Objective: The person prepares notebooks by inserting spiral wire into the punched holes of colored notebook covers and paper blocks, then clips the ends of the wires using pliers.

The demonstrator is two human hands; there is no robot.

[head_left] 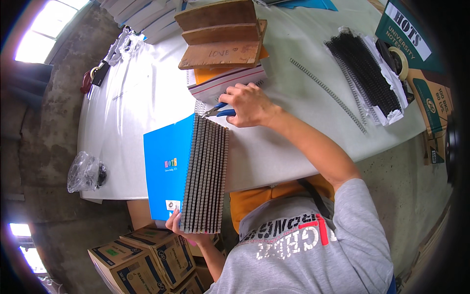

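Blue notebooks held at both ends, with lettering on cover and cartons

The right grip is closed around the blue-handled cutters, whose tips sit at the top end of the spiral-bound notebook stack; whether they touch wire is unclear. The left grip is clamped on the stack's lower end. Just above the left grip, the blue cover bears a small white label; farther up come multicoloured capitals with a fine white line beneath.

Beyond the right grip, a wooden stand carries a dark handwritten word and a small heart. Well to its right, past a loose wire coil on the white counter, a green box shows bold black lettering on a white strip. Below the left grip, brown cartons have dark printed panels.
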